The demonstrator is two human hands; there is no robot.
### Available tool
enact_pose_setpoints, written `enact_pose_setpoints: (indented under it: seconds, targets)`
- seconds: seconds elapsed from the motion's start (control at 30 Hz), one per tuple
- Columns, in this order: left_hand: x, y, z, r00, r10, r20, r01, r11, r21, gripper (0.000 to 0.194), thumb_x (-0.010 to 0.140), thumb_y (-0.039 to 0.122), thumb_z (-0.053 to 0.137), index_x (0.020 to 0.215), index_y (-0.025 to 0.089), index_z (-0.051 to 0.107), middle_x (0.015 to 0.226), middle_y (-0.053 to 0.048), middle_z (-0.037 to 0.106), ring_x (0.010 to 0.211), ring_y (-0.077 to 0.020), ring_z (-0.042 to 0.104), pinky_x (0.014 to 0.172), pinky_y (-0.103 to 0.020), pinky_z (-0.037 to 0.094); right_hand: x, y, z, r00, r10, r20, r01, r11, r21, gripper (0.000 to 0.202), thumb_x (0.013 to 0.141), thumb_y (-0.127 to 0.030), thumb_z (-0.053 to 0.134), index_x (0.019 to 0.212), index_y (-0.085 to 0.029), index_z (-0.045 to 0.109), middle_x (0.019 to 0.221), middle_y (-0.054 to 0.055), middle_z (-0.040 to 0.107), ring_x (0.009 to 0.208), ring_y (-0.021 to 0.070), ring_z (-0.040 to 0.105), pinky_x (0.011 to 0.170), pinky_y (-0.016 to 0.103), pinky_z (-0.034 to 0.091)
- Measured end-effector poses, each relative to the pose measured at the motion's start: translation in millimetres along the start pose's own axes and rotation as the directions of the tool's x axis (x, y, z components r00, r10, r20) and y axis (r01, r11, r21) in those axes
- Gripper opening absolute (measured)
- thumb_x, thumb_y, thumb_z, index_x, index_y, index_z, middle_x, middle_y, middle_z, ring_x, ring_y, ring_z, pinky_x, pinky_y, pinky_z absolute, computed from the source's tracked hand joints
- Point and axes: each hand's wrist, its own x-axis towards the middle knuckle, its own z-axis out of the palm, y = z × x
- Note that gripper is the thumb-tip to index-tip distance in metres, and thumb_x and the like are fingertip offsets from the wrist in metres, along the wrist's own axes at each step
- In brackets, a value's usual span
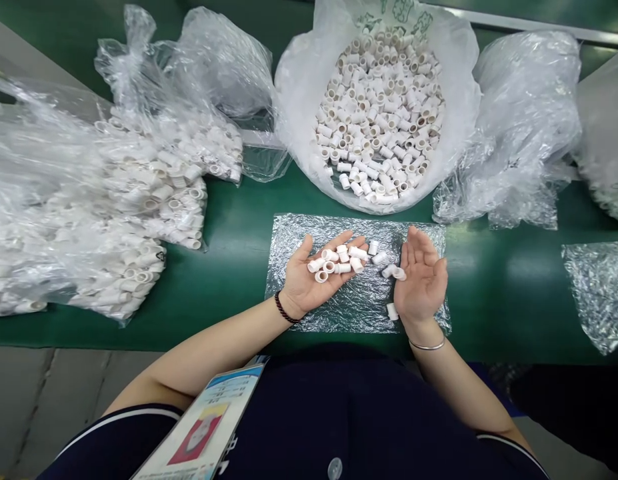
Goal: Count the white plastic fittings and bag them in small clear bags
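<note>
My left hand (313, 277) lies palm up with its fingers stretched out, and several short white plastic fittings (342, 268) rest across the palm and fingers. My right hand (419, 277) is tilted on its edge with the fingers extended, palm toward the left. Beside its fingertips and palm are a few loose fittings (389, 271), and another fitting (392, 311) sits near the heel of that hand. Between the hands, two more fittings (379, 257) lie on a flat, crinkled clear plastic bag (361, 310) on the green table (233, 227).
A large open bag (299, 100) full of white fittings stands beyond the hands. Filled clear bags (139, 193) crowd the left side. Crumpled clear bags (529, 120) are at the right, with another flat plastic piece (599, 287) near the right edge.
</note>
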Motion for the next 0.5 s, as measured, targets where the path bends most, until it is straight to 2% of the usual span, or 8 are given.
enact_pose_setpoints:
  seconds: [0.27,0.5]
  targets:
    - [2.5,0.8,-1.6,1.0,-0.012,0.002,0.012,1.0,-0.009,0.076,0.098,0.059,0.025,0.149,0.004,0.033,0.141,-0.021,0.052,0.137,-0.0319,0.044,0.116,-0.047,0.029,-4.6,12.5,1.5,0.982,-0.176,0.073,0.188,0.955,-0.23,0.04,0.104,-0.039,0.026,0.131,-0.026,0.053,0.14,0.006,0.054,0.139,0.0192,0.043,0.121,0.056,0.025]
    - [2.5,1.9,-0.5,0.999,-0.023,0.042,0.024,1.0,-0.004,0.079,0.098,0.061,0.021,0.15,0.003,0.031,0.143,-0.022,0.051,0.138,-0.0314,0.043,0.116,-0.046,0.028,-9.8,16.0,3.2,0.929,-0.331,0.166,0.368,0.874,-0.317,0.036,0.102,-0.032,0.034,0.133,-0.028,0.051,0.141,0.006,0.052,0.139,0.0242,0.041,0.119,0.06,0.028]
